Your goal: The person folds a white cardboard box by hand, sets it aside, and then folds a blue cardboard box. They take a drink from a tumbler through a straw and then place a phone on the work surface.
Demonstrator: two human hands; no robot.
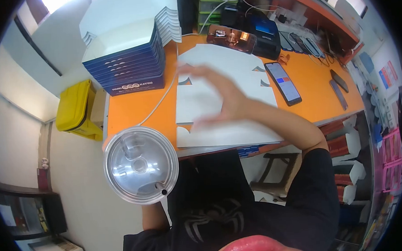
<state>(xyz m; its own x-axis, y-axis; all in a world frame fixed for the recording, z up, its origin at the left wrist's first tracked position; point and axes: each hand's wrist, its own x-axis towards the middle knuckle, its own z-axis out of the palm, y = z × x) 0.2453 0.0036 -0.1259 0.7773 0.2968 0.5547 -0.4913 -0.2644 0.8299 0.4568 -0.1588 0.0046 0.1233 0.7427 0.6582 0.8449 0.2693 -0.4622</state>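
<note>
A tumbler with a clear round lid (140, 165) and a straw is held up close to the camera, off the desk's front left edge. My left hand (107, 142) is wrapped round it, mostly hidden beneath, with only a bit of the fingers showing at its upper left side. My right hand (229, 101), blurred by motion, hovers over flat white cardboard sheets (208, 98) with curved cut slots. Its thumb and fingers are spread in a wide C, holding nothing.
Folded blue-and-white boxes (125, 68) are stacked at the orange desk's (316, 108) left. A phone (283, 83) lies right of the sheets; another lit phone (231, 39) leans behind them, beside a black device (265, 35). A white cable (159, 102) crosses the desk. A yellow bin (75, 107) stands left.
</note>
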